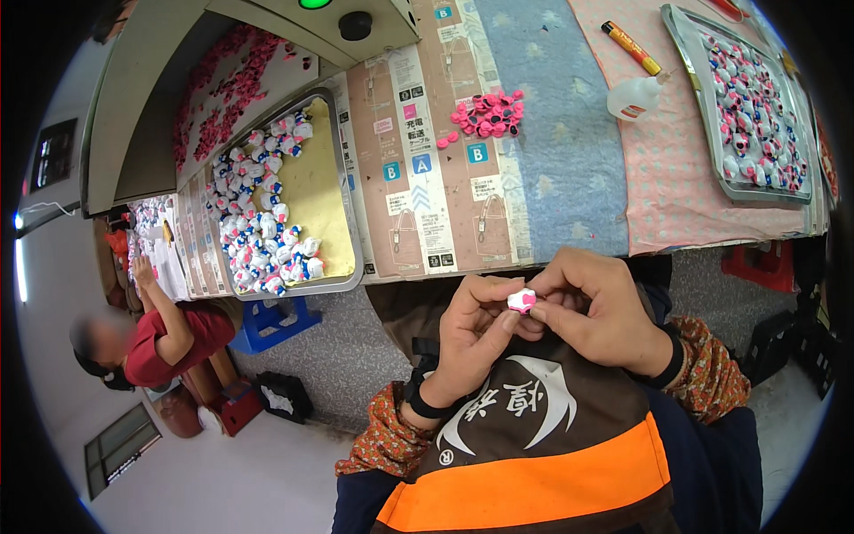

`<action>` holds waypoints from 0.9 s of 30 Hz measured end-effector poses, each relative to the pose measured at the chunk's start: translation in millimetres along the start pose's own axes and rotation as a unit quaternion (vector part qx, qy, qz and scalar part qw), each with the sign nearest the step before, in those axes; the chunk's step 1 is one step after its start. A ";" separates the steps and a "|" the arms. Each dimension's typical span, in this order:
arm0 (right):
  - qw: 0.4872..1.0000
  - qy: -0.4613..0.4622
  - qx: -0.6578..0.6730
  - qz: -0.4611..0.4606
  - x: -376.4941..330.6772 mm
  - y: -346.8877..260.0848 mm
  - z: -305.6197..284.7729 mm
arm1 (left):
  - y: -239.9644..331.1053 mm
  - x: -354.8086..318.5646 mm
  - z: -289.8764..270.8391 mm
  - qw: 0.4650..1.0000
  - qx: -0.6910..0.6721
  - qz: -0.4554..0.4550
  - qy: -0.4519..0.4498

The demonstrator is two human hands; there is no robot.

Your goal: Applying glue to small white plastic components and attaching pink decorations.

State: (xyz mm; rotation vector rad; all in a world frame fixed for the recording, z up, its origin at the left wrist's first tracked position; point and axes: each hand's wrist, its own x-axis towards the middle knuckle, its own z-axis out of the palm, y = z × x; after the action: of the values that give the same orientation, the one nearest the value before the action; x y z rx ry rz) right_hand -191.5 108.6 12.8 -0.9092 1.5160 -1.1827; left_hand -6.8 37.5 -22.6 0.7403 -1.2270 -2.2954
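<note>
White and pink: small figure-like piece [521,301], gripped at fingertip level by both hands, which are drawn together around it. Left hand [464,336] pinches it from the left, thumb below and index finger above; right hand [609,313] closes on it from the right, thumb against its lower right side. Position: in front of the apron [525,481], just off the near edge of the table. Finer detail of the piece partly hidden by fingers.

Table, left: metal tray [331,236] with yellow lining, many white, pink and blue pieces crowded toward its left side. Centre: loose pile of pink parts [489,116] on printed sheeting, beside a blue cloth [560,169]. Right: white squeeze bottle [633,96] near a red-and-yellow tube [632,48]; beyond them, second tray [767,195] filled with similar pieces.

Far left: another person [191,331] in dark red, arms raised toward the table.
</note>
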 end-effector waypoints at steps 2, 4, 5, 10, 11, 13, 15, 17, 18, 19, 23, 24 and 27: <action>1.000 0.003 0.002 -0.009 -0.6 0.2 0.2 | -0.3 -0.3 -0.4 1.000 -0.006 -0.007 -0.006; 1.000 0.007 0.003 -0.018 -1.4 1.4 0.5 | -1.0 0.2 0.7 1.000 -0.012 -0.014 -0.012; 0.999 0.014 -0.017 -0.025 -1.8 2.7 0.9 | -1.0 1.1 3.2 1.000 0.000 -0.006 -0.007; 1.000 0.016 -0.003 -0.015 0.5 5.6 3.1 | -3.3 -0.7 4.1 1.000 -0.002 -0.010 -0.002; 1.000 0.016 -0.003 -0.005 1.2 5.0 3.7 | -2.0 -0.4 9.1 1.000 0.007 0.004 0.010; 1.000 0.017 -0.004 0.004 1.6 4.6 4.0 | 0.7 -1.5 14.1 0.999 0.016 0.017 0.023; 1.000 0.017 -0.002 -0.001 1.3 4.6 4.0 | 2.0 -3.8 16.1 0.999 0.038 0.008 0.027; 1.000 0.014 -0.020 -0.012 -0.1 4.2 4.4 | -1.1 -5.1 16.1 0.998 0.044 0.013 0.033; 0.999 0.010 -0.038 -0.024 -0.3 3.8 4.5 | -2.2 -5.0 15.9 0.998 0.050 0.019 0.038; 0.999 0.010 -0.037 -0.024 -0.5 3.2 4.7 | -2.4 -4.7 15.7 0.998 0.050 0.019 0.038; 0.996 0.012 -0.049 -0.072 -0.5 1.7 5.8 | -4.9 -4.2 13.6 0.993 0.102 0.036 0.038; 0.995 0.010 -0.054 -0.082 -0.7 1.6 6.2 | -5.5 -4.6 13.3 0.993 0.109 0.037 0.040; 0.991 0.014 -0.068 -0.111 -0.1 1.8 8.0 | -4.2 -3.8 16.2 0.994 0.090 0.036 0.057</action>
State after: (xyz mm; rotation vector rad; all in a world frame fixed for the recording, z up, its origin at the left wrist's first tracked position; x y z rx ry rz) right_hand -183.8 107.2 10.6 -1.1817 1.5619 -1.2652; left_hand -14.7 51.9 -17.8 0.8635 -1.3975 -2.0739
